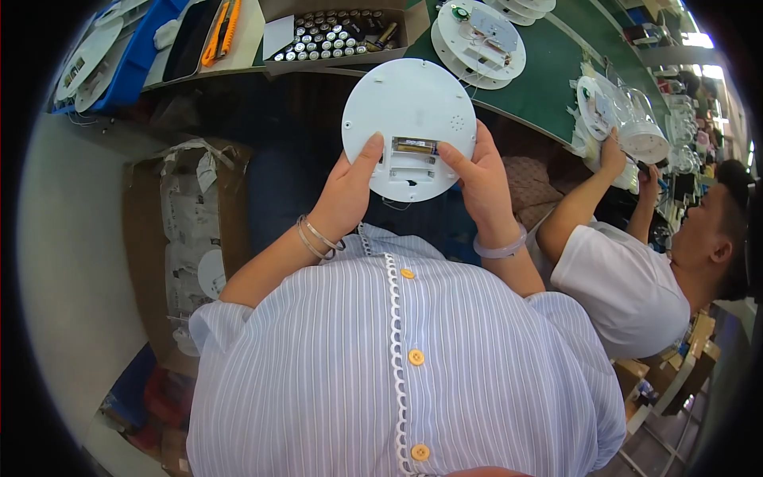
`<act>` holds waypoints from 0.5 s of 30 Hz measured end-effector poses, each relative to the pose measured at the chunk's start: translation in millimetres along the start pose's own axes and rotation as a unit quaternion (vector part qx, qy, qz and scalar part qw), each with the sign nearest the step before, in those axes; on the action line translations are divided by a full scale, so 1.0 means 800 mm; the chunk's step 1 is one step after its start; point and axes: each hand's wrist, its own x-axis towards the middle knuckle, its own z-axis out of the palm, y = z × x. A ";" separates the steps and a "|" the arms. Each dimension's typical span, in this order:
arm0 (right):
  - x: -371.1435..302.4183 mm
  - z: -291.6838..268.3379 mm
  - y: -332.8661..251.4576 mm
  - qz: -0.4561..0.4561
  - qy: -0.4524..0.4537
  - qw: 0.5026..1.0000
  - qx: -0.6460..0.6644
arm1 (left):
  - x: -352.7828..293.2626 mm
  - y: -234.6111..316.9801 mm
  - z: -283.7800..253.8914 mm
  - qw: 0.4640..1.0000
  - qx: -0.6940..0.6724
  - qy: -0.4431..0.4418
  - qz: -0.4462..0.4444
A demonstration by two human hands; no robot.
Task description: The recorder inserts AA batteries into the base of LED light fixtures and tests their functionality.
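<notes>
Both hands hold a white round plastic housing in front of my chest, its battery compartment facing me. One battery lies in the top slot of that compartment; the slots below it show bare contacts. My left hand grips the left edge, thumb on the face beside the compartment. Around the right edge curls my right hand, its thumb at the right end of the battery. The other fingers of both hands are mostly hidden behind the housing.
On the green bench stand an open carton of batteries and a stack of white round housings. An orange utility knife lies left, near a blue bin. A cardboard box stands lower left. A co-worker works at right.
</notes>
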 end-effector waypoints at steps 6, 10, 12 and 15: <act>-0.002 0.015 -0.004 -0.011 0.020 1.000 -0.022 | -0.002 -0.006 -0.013 1.000 -0.011 0.003 -0.005; 0.002 0.023 -0.009 -0.021 0.011 0.999 -0.026 | 0.001 -0.015 -0.021 0.999 -0.040 0.015 0.004; 0.006 0.024 -0.002 -0.016 0.004 1.000 -0.017 | 0.001 -0.016 -0.026 0.999 -0.041 0.016 0.005; 0.004 0.030 0.007 -0.021 0.020 0.999 -0.043 | -0.002 -0.014 -0.024 0.999 -0.026 0.025 0.040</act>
